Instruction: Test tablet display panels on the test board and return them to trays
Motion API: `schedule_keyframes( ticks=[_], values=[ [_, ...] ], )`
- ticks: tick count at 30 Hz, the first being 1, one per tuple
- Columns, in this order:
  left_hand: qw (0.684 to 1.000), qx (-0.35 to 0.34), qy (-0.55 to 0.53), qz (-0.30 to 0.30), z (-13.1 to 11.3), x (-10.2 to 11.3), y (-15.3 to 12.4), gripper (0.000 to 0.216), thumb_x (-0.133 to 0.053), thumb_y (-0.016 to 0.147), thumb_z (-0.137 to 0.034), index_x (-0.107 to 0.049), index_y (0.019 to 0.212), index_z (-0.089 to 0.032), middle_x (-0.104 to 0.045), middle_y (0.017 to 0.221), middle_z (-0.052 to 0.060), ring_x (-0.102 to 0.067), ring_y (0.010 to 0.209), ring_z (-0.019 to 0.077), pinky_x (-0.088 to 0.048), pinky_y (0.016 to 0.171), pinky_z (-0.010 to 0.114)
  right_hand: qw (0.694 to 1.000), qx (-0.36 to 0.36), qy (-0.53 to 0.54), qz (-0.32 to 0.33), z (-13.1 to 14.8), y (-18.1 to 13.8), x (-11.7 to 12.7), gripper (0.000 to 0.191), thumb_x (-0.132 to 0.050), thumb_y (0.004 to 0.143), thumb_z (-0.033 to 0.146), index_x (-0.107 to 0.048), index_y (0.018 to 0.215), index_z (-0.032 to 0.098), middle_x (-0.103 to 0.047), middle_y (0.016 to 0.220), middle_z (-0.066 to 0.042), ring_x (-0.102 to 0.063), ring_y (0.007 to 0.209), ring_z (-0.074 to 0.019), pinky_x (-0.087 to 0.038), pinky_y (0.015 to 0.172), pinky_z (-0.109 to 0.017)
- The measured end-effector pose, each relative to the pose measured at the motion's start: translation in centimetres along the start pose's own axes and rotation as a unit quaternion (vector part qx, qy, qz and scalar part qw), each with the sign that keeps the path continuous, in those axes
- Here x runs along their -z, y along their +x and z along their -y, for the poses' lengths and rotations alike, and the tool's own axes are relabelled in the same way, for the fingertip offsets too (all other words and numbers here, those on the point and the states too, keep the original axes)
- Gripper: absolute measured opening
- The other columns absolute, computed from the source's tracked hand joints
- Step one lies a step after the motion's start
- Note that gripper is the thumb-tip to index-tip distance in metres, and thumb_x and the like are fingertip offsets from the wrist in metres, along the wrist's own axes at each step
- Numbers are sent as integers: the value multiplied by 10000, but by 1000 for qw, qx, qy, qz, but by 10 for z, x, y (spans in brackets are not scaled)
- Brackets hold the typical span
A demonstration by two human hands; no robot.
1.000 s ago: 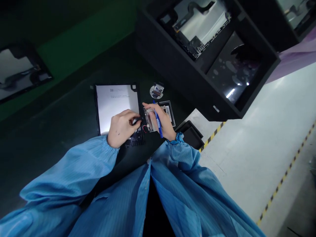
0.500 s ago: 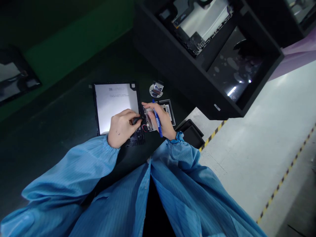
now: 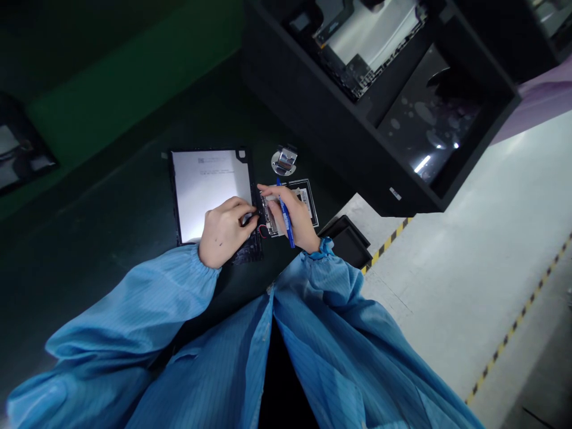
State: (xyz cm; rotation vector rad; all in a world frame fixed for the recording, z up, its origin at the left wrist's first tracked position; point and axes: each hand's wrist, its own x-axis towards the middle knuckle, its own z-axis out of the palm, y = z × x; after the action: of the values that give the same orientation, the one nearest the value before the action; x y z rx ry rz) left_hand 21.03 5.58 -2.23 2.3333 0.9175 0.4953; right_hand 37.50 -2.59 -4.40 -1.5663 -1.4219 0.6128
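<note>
A flat device with a silvery white panel (image 3: 201, 190) and black frame lies on the dark table. My left hand (image 3: 224, 233) rests over its lower right part, thumb and fingertips pinched together at the right edge; what they hold there is too small to make out. Alongside that edge is a narrow circuit board (image 3: 269, 223) with thin red wires. My right hand (image 3: 300, 221) keeps a blue pen (image 3: 286, 220) in its grip, with the forefinger reaching to the board's upper end. Partly under this hand lies a black-bordered plate with a white label (image 3: 306, 201).
A shiny round metal piece (image 3: 285, 161) sits above the right hand. At upper right stands a large black partitioned box (image 3: 330, 125) holding device parts. Small black trays (image 3: 351, 245) are by the table's right edge. Another device (image 3: 20, 149) lies far left.
My left hand has shifted slightly to the right along the device's edge, fingers still pinched. My right hand and the pen stay nearly in place.
</note>
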Motion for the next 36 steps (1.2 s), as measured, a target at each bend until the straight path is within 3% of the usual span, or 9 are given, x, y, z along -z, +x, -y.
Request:
schedule_keyframes(
  ticks=[11,15,17,19,22,24,30,34,36],
  values=[
    [1000,-3,27,11,-3,-2,3,119,-631,855,-182,-744,883,-158,-730,909,46,-683,722,183,-531,639,302,996,-3,-90,17,3,5,-9,273,-591,916,163,-569,1172,255,-600,1420,-23,-595,1214,-244,-471,1074,-451],
    [999,-15,37,-2,0,31,-2,370,-698,864,-316,-685,1200,-161,-689,1232,101,-665,1108,274,-553,950,390,995,1,-52,-88,14,-2,2,257,-563,974,275,-542,1230,261,-592,1428,-44,-596,1243,-226,-488,1071,-424],
    [999,23,16,-32,10,58,-16,585,-722,850,-387,-574,1377,-182,-579,1419,118,-541,1313,306,-466,1104,445,997,27,-61,-42,21,-8,13,380,-621,954,371,-520,1303,263,-600,1414,-55,-579,1279,-243,-478,1093,-443],
    [992,105,-54,-42,23,82,-38,692,-713,852,-418,-470,1474,-237,-489,1518,98,-474,1385,300,-427,1146,462,990,62,-101,74,26,-13,22,733,-751,842,483,-419,1449,241,-538,1477,-95,-488,1383,-302,-392,1171,-521],
    [947,246,-206,-28,36,100,-68,718,-708,854,-431,-425,1498,-287,-455,1552,80,-451,1408,288,-371,1180,482,961,79,-178,197,29,-17,24,1264,-884,656,538,-114,1601,201,-346,1601,-169,-247,1516,-375,-180,1247,-622],
    [913,298,-277,-38,36,101,-78,719,-734,831,-437,-458,1473,-270,-473,1536,95,-458,1400,294,-362,1183,481,949,75,-207,225,27,-18,22,1398,-918,608,510,3,1611,196,-293,1621,-188,-172,1536,-377,-123,1256,-627],
    [819,404,-402,-73,34,94,-64,622,-753,803,-394,-567,1360,-188,-610,1386,107,-513,1332,281,-407,1120,409,943,95,-208,240,16,-14,14,1393,-896,635,530,31,1607,160,-294,1615,-210,-199,1534,-354,-96,1270,-591],
    [755,455,-461,-106,38,103,-39,434,-586,877,-419,-655,1207,-145,-698,1090,81,-612,1055,219,-495,863,300,948,93,-195,236,12,-13,12,1357,-890,634,547,-33,1608,149,-319,1603,-212,-226,1524,-364,-104,1268,-588],
    [751,425,-490,-121,30,108,-25,469,-520,894,-475,-667,1206,-159,-690,955,64,-613,894,198,-492,744,287,953,94,-169,235,14,-10,16,1340,-879,625,589,-83,1605,140,-339,1591,-224,-254,1511,-385,-122,1259,-603]
  ],
)
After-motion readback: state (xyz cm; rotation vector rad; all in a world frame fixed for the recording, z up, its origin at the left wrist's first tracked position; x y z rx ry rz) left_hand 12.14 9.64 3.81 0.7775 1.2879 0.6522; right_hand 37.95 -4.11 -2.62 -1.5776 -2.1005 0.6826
